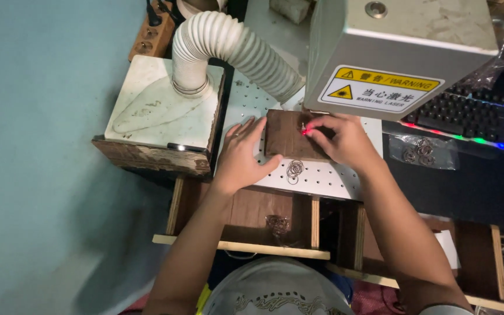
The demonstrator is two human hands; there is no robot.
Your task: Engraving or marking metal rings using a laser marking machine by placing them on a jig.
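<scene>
2 hands are set on a wooden block (290,135) under the machine head (403,52).
The left hand (241,153), fingers spread wide, is pressed at the block's left edge; a small ring (303,128) is pinched by the right hand (339,140); rings (277,224) are kept in the wooden tray (246,248).

Teal wall (42,146), wooden shelf frame (240,248), dim light, backlit keyboard (473,116)

Both my arms are bare from the wrists up past the elbows, no sleeves reaching them. My left hand (241,153) wears a thin silvery band on one finger; my right hand (339,139) shows no ring or watch. Low in view sits my pale grey rounded cap (275,289) with a dark curling pattern along its edge.
</scene>
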